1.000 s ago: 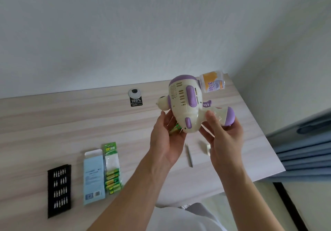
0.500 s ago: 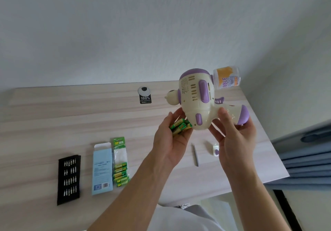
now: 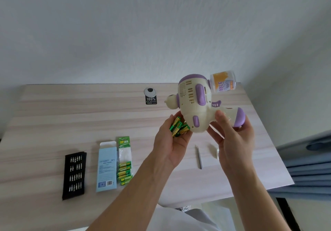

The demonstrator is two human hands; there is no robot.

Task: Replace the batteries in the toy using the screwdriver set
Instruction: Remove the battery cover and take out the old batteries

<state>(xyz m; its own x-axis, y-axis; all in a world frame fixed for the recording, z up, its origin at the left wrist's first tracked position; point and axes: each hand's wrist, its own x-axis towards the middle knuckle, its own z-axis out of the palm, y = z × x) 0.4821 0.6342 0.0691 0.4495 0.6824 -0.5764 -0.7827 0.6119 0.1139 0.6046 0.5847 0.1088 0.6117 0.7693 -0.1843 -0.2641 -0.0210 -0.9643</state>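
Left hand [image 3: 172,141], head view: cupped palm-up, fingers curled round several loose batteries [image 3: 178,127], directly beneath the toy [image 3: 194,108]. Right hand [image 3: 232,141] grips the toy by its handle and holds it raised above the worktop [image 3: 71,123]. The screwdriver [image 3: 199,157] lies on the worktop below the hands; the battery pack [image 3: 124,166] lies well apart to the left.

Risk: the cupped hold is loose, so tilting the palm could let a cell roll off and drop. Risk: used cells set beside the pack could be mistaken for new ones.
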